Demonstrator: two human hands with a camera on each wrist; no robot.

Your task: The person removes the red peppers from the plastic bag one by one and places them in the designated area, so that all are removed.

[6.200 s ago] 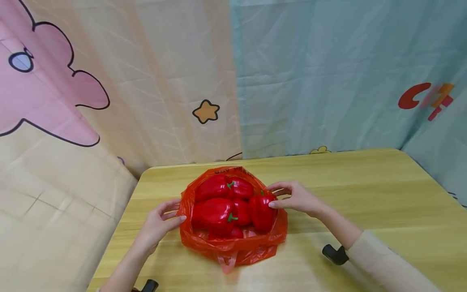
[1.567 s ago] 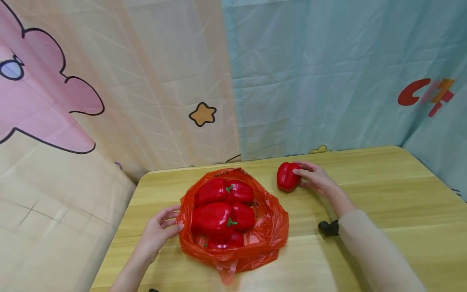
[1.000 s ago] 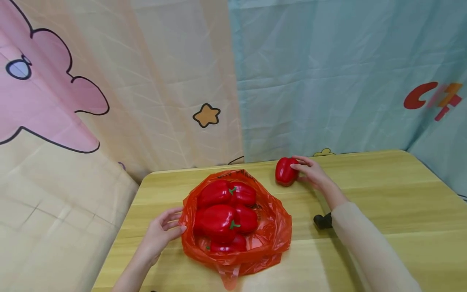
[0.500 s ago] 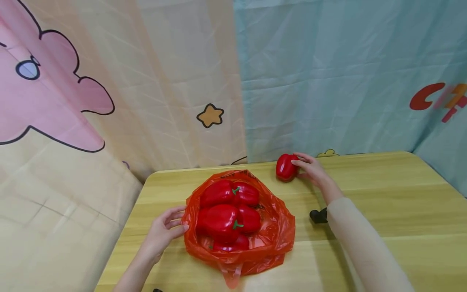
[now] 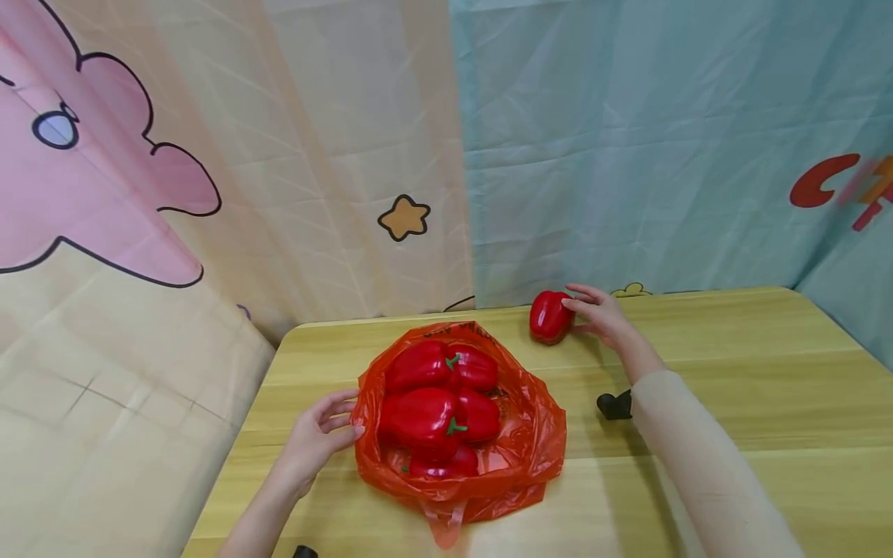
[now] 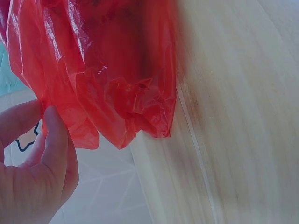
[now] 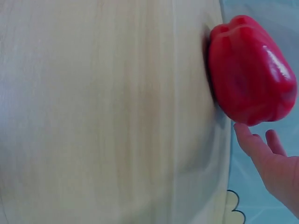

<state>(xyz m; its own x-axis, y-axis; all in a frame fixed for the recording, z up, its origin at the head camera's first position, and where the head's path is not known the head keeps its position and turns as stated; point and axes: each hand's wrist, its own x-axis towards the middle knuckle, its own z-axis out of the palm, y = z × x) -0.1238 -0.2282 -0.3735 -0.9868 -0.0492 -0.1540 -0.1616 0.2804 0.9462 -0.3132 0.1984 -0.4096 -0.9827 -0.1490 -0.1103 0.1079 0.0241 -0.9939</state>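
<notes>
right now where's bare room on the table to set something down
Widest: the pale wooden table right of the beige sleeve. Narrower: between that sleeve and the red plastic bag. Crowded: the bag's left side, packed with glossy red peppers.

A picture cloth (image 5: 335, 155) behind a pale yellow worktop (image 5: 732, 364)
The cloth is peach on the left and blue on the right. A big pink shape (image 5: 105, 186) sits at the left – it has a black edge and a round eye (image 5: 56, 130). An orange star (image 5: 405, 218) is near the middle. A red curvy shape (image 5: 807, 186) is at the right – a yellow flower (image 5: 631, 290) peeks up behind the worktop, which has wood lines and round back corners.
</notes>
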